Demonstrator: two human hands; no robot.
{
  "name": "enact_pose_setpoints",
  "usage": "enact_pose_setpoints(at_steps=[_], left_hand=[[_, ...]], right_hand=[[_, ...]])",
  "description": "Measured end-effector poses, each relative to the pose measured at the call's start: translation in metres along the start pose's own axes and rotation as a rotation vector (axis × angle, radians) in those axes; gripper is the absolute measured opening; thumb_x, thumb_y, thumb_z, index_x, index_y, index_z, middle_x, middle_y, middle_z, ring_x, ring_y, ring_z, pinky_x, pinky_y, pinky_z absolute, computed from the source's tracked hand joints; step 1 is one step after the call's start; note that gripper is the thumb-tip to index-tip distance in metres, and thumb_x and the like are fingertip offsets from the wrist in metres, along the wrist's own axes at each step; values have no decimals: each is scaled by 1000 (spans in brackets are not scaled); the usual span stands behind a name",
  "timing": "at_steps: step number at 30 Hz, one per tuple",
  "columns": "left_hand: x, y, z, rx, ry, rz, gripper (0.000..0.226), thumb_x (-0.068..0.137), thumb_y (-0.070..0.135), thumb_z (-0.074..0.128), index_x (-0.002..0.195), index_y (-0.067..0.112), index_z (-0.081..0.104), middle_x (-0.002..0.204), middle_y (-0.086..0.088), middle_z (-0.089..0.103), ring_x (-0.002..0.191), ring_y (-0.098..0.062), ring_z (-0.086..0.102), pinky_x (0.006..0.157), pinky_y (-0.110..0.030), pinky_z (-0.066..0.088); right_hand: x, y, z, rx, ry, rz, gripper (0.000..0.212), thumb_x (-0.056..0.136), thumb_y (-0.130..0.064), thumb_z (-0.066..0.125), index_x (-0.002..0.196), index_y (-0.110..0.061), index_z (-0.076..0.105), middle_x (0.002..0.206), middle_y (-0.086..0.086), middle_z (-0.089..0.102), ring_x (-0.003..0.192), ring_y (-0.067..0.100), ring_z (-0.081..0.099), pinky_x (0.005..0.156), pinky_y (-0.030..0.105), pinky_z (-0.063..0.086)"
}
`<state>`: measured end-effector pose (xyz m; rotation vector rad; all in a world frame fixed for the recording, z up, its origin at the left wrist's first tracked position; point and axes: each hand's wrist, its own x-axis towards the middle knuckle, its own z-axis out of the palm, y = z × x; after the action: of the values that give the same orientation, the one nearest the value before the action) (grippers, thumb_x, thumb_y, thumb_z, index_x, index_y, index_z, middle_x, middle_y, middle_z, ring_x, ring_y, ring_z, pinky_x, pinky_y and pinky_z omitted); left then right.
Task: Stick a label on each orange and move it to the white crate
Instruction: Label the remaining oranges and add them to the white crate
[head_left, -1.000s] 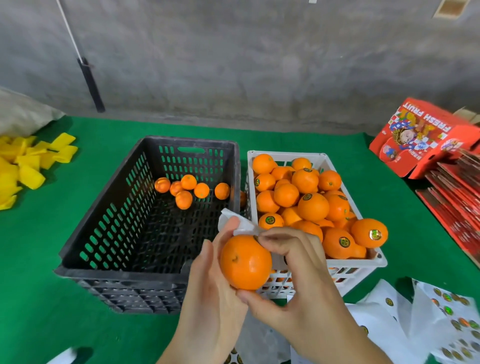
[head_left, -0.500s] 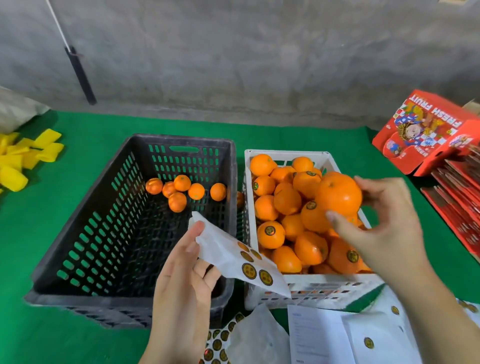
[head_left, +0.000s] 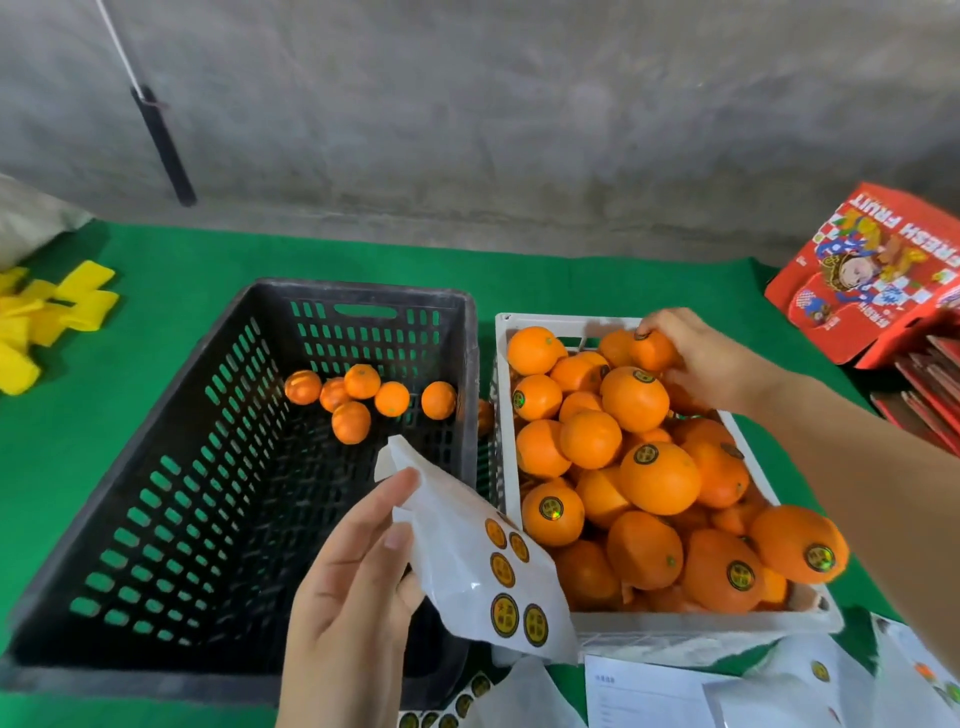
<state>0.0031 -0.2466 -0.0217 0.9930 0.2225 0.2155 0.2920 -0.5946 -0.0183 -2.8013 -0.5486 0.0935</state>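
The white crate (head_left: 540, 318) on the right is heaped with oranges, many bearing round gold labels. My right hand (head_left: 698, 353) reaches over its far end, fingers curled round an orange (head_left: 655, 351) at the top of the pile. My left hand (head_left: 353, 582) holds a white label sheet (head_left: 467, 561) with several gold stickers on it, above the near corner between the crates. The black crate (head_left: 156, 467) on the left holds several unlabelled oranges (head_left: 363, 395) against its far wall.
Green cloth covers the table. Yellow pieces (head_left: 47, 317) lie at the far left. A red fruit box (head_left: 872, 270) and a stack of flat red cartons (head_left: 930, 384) sit at the right. Loose sticker sheets and backing paper (head_left: 779, 686) lie along the near edge.
My right hand carried the orange from in front of me to the far end of the white crate's pile. My left hand kept the label sheet and stayed near the crates' front.
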Motion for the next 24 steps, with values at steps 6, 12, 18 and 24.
enact_pose_setpoints(at_steps=[6, 12, 18, 24], left_hand=[[9, 2, 8, 53, -15, 3, 44, 79, 41, 79, 120, 25, 77, 125, -9, 74, 115, -26, 72, 84, -33, 61], [14, -1, 11, 50, -61, 11, 32, 86, 32, 73, 118, 27, 78, 127, -6, 74, 117, -24, 71, 85, -28, 60], [25, 6, 24, -61, -103, -55, 34, 73, 26, 79, 106, 19, 77, 111, -8, 69, 105, -25, 67, 92, -39, 56], [81, 28, 26, -127, -371, -49, 17, 93, 2, 49, 105, 10, 58, 103, -12, 62, 92, -25, 59, 80, -38, 48]], right_hand=[[24, -2, 5, 85, -154, 237, 104, 92, -9, 70, 154, -63, 6, 165, 10, 31, 138, 41, 45, 111, 60, 44], [22, -8, -4, 406, -156, 388, 43, 86, -34, 69, 117, -62, 59, 148, 2, 55, 128, 32, 56, 109, 56, 48], [-7, -72, -17, 563, 147, 266, 64, 100, -40, 67, 158, -35, 40, 157, -1, 50, 144, 18, 46, 120, 50, 37], [-72, -190, -16, 1300, -412, -101, 80, 81, -54, 85, 151, -35, 50, 139, 8, 69, 126, 27, 67, 96, 33, 58]])
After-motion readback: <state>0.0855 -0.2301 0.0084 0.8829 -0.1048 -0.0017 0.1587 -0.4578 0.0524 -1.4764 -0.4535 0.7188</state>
